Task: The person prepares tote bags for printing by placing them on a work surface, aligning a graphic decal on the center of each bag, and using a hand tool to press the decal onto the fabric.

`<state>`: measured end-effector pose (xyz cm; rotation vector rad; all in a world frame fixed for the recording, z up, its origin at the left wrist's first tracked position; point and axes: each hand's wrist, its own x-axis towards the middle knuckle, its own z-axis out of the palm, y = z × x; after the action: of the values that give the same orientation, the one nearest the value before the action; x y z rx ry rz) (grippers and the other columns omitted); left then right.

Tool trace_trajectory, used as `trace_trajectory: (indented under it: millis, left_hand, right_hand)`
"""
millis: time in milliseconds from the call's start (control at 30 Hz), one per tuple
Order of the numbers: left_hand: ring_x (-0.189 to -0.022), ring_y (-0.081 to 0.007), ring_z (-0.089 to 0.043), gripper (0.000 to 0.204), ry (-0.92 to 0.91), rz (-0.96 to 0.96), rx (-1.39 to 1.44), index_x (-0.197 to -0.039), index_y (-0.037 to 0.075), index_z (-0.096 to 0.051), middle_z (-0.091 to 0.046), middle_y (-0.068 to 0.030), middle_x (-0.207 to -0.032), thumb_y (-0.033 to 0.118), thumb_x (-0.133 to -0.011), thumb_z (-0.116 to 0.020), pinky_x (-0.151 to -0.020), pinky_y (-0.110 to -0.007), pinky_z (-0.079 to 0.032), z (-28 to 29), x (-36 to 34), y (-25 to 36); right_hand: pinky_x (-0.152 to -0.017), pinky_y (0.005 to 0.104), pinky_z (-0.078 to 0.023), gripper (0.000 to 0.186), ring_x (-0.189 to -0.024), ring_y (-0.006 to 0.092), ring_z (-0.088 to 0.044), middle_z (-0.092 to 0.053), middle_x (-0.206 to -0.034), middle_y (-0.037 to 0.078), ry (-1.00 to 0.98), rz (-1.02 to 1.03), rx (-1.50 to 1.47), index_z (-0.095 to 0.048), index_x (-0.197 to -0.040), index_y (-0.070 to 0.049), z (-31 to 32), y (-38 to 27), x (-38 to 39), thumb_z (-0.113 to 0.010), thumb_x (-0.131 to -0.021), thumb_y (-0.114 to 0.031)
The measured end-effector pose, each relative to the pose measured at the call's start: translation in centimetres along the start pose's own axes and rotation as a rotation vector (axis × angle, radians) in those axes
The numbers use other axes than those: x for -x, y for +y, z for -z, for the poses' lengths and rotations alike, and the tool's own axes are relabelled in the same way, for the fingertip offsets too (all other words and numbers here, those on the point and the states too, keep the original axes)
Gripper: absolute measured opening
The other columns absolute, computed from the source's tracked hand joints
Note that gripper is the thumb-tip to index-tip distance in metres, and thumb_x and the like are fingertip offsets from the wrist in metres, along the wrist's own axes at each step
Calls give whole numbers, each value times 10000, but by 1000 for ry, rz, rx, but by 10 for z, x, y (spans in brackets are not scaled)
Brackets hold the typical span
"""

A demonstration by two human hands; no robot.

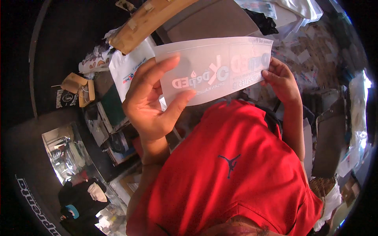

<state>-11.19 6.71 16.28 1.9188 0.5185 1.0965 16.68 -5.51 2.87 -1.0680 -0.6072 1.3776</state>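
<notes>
A translucent white printed sheet (212,59) stretches between my two hands, slightly curved. Its red and blue print appears mirrored. At the sheet's left end, my left hand (151,102) holds the edge, with the index finger and thumb spread over the near face. Part of the other fingers is hidden near that edge. My right hand (284,84) pinches the lower right corner between thumb and fingers. Behind my left hand is a white printed sheet or bag (125,72) with similar red and blue print.
A long tan board or roll (147,23) slants across the top, before a grey-brown box (208,21). An open cardboard box (76,87) lies at the left. Dark shelving with folders (112,108) stands below it. Paper scraps (305,55) litter the floor at the right.
</notes>
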Motion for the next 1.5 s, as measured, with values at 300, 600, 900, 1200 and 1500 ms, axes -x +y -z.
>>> trace_trajectory:
  millis: [300, 600, 900, 1200, 1500]
  left_hand:
    - [-1110, -256, -583, 578, 2, 49, 77, -1221, -75, -575, -563, -187, -1245, -71, -667, -738, -951, -360, -480, 14, 4, -5]
    - [-1145, -271, -563, 622, 78, 192, 154, -1242, -76, -564, -573, -191, -1251, 7, -659, -766, -1004, -381, -431, 35, 11, -8]
    - [-1203, -301, -526, 657, 61, 180, 142, -1299, -85, -501, -541, -230, -1294, 13, -692, -731, -1057, -418, -381, 46, 18, -16]
    - [-1205, -316, -531, 679, 63, 131, 223, -1335, -71, -467, -537, -228, -1305, 53, -717, -718, -1054, -430, -391, 65, 27, -18]
    - [-1170, -307, -566, 687, 123, 165, 260, -1309, -75, -496, -562, -241, -1277, 28, -675, -738, -1031, -408, -421, 71, 32, -20]
  right_hand:
    - [-770, 266, -536, 409, -898, 125, -639, -670, -1067, 77, -72, 9, 0, -549, -1234, 34, -4, -13, 7, -660, -873, -122]
    - [-652, 240, -520, 384, -727, 125, -652, -695, -913, 76, -178, -26, -173, -582, -1170, 42, -15, -16, 13, -696, -835, -107]
    - [-776, 280, -546, 392, -849, 164, -683, -695, -1014, 123, -294, -29, -236, -542, -1228, 75, -14, -19, 15, -631, -850, 22]
    - [-747, 262, -533, 417, -825, 176, -692, -700, -985, 126, -346, -33, -126, -543, -1221, 82, -20, -19, 19, -641, -821, 20]
    - [-829, 266, -518, 426, -916, 175, -680, -701, -1006, 121, -437, -38, -82, -542, -1246, 68, -26, -26, 21, -622, -828, 50]
